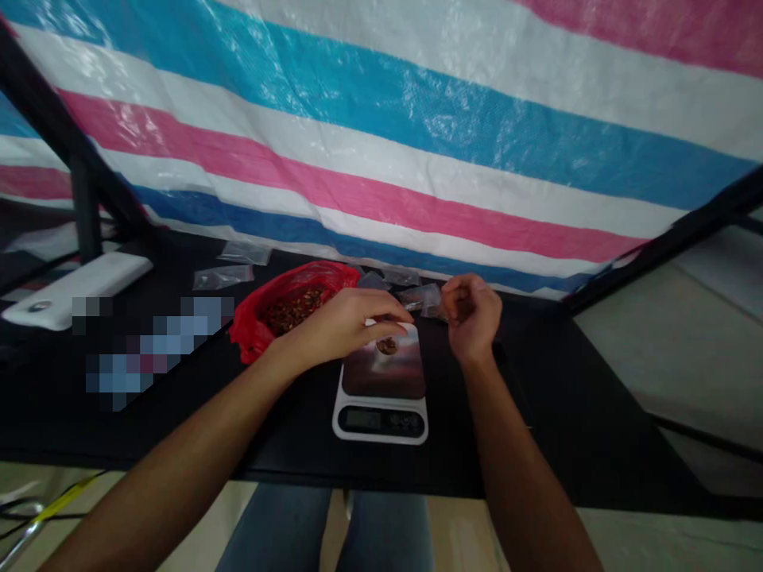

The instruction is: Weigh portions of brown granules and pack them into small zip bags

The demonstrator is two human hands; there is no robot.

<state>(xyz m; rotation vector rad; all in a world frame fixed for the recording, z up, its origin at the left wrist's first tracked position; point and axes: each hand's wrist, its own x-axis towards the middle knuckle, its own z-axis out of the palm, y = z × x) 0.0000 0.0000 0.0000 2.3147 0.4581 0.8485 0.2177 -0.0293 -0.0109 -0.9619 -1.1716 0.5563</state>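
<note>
A white kitchen scale (338, 421) with a shiny metal plate stands on the black table in front of me. On its plate sits a small pale cup with brown pieces (387, 345) inside. My left hand (363, 322) reaches over the plate from the left, thumb and fingers apart, just above the cup. To the right of the scale, my right hand (474, 314) is raised with its fingers curled together. Whatever those fingers pinch is hidden. Beside them lies a small clear plastic bag (426, 299). A red plastic bag (247, 322) holding brown pieces lies open behind my left wrist.
More clear bags (223, 277) lie at the back left. A long white object (83, 290) rests on the far left, with a blurred-out patch (160, 349) nearer. A striped plastic sheet (381, 151) hangs behind the black table (417, 477). Dark frame bars stand on both sides.
</note>
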